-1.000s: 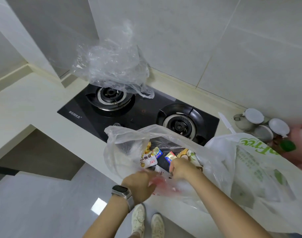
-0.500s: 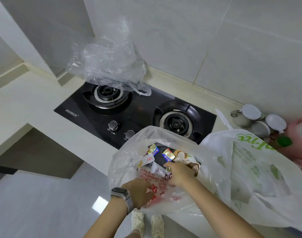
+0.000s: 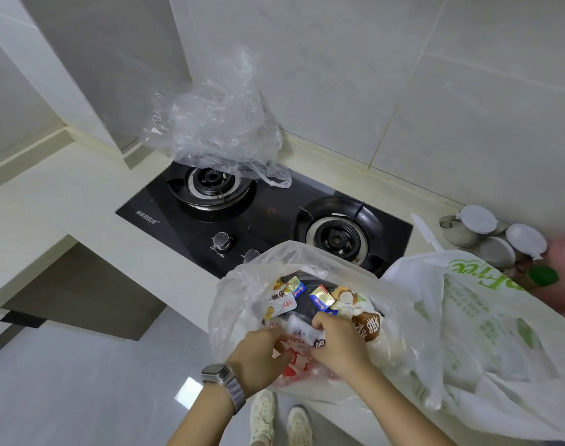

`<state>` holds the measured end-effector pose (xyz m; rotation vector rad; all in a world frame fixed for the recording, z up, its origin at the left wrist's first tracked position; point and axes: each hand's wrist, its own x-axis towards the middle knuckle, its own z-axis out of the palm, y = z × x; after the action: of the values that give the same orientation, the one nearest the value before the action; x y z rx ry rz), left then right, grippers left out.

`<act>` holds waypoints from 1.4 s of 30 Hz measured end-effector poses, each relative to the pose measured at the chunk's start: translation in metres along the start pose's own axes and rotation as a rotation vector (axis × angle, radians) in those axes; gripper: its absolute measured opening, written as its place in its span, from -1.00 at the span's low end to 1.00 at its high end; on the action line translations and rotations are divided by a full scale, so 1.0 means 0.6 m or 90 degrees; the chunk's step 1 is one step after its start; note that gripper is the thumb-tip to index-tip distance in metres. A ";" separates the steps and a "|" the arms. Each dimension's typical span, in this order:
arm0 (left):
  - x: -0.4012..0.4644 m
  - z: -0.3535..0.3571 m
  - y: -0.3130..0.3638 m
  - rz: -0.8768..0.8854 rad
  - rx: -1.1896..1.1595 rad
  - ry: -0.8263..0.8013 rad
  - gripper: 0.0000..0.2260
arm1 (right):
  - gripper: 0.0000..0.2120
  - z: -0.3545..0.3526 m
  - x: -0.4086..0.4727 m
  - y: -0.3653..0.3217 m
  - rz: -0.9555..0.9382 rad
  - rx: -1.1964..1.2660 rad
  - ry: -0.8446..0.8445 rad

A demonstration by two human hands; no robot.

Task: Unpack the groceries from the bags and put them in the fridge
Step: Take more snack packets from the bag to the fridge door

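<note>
- Left hand [image 3: 258, 357] and right hand [image 3: 337, 341], close together, each pinch the near rim of the clear grocery bag [image 3: 242, 304].
- Snack packets [image 3: 319, 297] sit inside it, on the counter [image 3: 81, 201] beside the gas hob [image 3: 274, 210].

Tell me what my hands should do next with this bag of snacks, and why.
Probably lift out one packet. Both hands, left hand and right hand, are at the mouth of the clear bag, gripping the packets at its near edge, and no grocery lies on the counter yet.
</note>
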<state>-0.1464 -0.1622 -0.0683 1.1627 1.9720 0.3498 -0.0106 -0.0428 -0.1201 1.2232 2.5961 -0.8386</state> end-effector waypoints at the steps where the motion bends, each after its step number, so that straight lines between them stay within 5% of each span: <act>1: -0.001 0.000 0.000 -0.003 -0.009 0.002 -0.66 | -0.74 -0.006 -0.007 -0.004 0.007 0.066 0.025; 8: -0.004 0.008 0.018 0.037 -0.084 0.079 -0.70 | -0.75 -0.062 -0.041 -0.064 0.139 0.708 0.131; 14: -0.005 -0.009 0.020 0.008 -0.289 0.046 -0.70 | -0.88 -0.105 -0.056 -0.086 0.214 0.955 0.053; 23: -0.035 -0.039 0.043 -0.028 -0.431 -0.110 -0.91 | -0.75 -0.112 -0.064 -0.059 0.250 0.962 -0.011; 28: -0.050 -0.043 0.062 -0.035 -0.483 -0.172 -0.78 | -0.78 -0.102 -0.080 -0.065 0.234 0.916 0.000; 35: -0.066 -0.026 0.045 -0.059 -0.578 -0.142 -0.71 | -0.78 -0.099 -0.087 -0.098 0.201 0.905 -0.040; 42: -0.093 -0.012 0.033 -0.101 -0.640 -0.107 -0.89 | -0.83 -0.104 -0.086 -0.090 0.165 0.882 -0.066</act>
<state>-0.1258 -0.1964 -0.0241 0.3622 1.3999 0.9739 -0.0112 -0.0707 -0.0270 1.5348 1.4676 -2.6518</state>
